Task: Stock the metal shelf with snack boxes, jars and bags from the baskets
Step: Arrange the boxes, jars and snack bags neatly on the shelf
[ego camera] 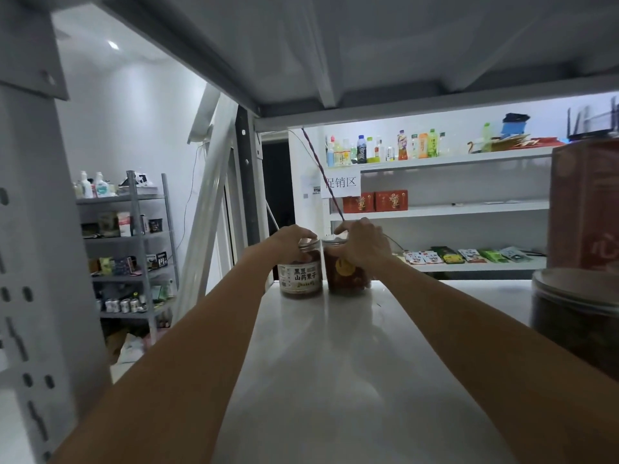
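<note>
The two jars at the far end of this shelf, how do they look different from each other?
The left jar wears a wide cream label with dark characters; the right jar has only a small round yellow sticker, so its reddish-brown contents show. The left hand grips the left jar by its lid, while the right hand wraps the right jar's top and side. Both stand upright, side by side on the shelf.

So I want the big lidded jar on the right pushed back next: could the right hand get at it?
Probably yes, once free: the right hand now holds the dark jar at the far edge of the shelf. The big jar stands beside that forearm, with only bare shelf between.
</note>
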